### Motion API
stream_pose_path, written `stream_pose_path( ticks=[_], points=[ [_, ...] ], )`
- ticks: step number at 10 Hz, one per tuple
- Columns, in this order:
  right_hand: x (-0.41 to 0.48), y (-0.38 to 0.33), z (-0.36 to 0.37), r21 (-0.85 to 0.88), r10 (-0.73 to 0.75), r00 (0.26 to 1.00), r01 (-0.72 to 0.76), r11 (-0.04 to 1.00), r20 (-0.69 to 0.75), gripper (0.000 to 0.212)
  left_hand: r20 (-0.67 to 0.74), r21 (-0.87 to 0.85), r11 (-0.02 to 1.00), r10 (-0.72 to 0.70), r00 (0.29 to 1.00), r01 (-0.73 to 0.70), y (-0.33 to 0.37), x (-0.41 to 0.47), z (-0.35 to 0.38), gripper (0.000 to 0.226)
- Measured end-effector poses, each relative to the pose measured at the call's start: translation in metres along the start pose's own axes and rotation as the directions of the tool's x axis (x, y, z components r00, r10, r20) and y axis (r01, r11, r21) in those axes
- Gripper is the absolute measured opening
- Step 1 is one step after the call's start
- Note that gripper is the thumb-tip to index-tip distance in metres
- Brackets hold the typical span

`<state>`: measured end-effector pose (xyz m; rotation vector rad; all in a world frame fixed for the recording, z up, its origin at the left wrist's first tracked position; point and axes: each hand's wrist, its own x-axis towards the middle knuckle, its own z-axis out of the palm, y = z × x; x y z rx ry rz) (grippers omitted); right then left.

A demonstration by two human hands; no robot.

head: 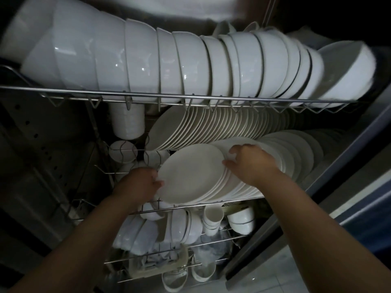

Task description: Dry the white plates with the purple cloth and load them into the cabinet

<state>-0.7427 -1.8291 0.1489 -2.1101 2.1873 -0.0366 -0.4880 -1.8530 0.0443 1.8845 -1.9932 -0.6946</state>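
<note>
At the front of the row standing on the cabinet's steel wire rack [232, 200], the left hand [139, 182] grips the round white ceramic plate [190, 174] by its left rim and the right hand [251, 163] curls over its top edge, so it should probably be seated upright before release.

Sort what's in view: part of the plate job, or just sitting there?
Job: front plate, gripped at its edges by the left hand and right hand; plate row behind it; wire rack under them. The purple cloth is not in view.
Idle: big bowls up top; cups and small bowls below.
</note>
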Motion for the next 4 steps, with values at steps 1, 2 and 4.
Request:
stream_pose_path(
  ticks=[1,2,4],
  points=[
    [-0.002,0.01,-0.006,0.043,-0.111,0.989,0.107,0.993,0.094,0.046,0.016,0.083,0.996,0.017,1.0,-0.018,0.014,-0.007,-0.01,0.024],
    [-0.007,0.017,-0.013,0.127,-0.235,0.961,0.217,0.968,0.146,0.031,0.033,0.1,0.995,-0.025,0.999,0.022,0.024,-0.017,-0.018,0.042],
    [-0.03,0.035,-0.041,0.268,-0.378,0.92,0.342,0.901,0.098,0.027,0.004,0.258,0.96,-0.109,0.994,0.104,0.049,-0.043,-0.03,0.043]
  ],
)
